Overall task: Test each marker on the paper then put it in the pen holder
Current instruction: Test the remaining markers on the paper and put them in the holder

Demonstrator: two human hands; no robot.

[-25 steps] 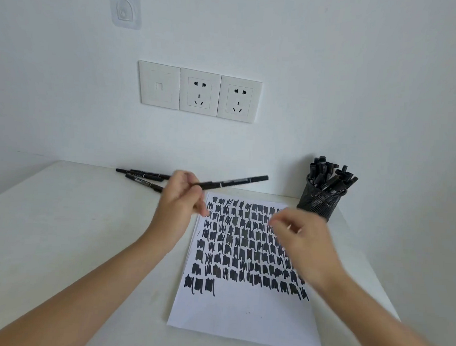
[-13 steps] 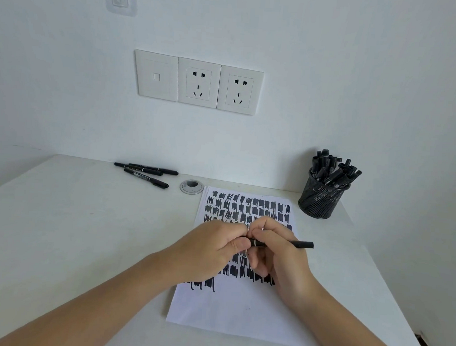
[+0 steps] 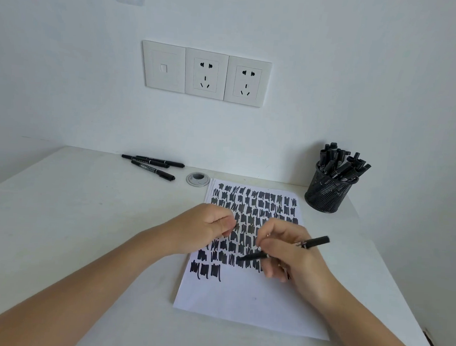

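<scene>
Head view: over the scribble-covered paper (image 3: 242, 304), the person's right hand (image 3: 296, 257) pinches a black marker (image 3: 316, 241), tip down at the lowest rows of marks. The left hand (image 3: 206, 229) rests curled on the paper's left edge; whether it holds anything cannot be told. The mesh pen holder (image 3: 325, 196), full of markers, stands off the paper's far right corner.

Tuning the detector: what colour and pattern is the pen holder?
The pen holder is black wire mesh, seen best in the head view.
</scene>
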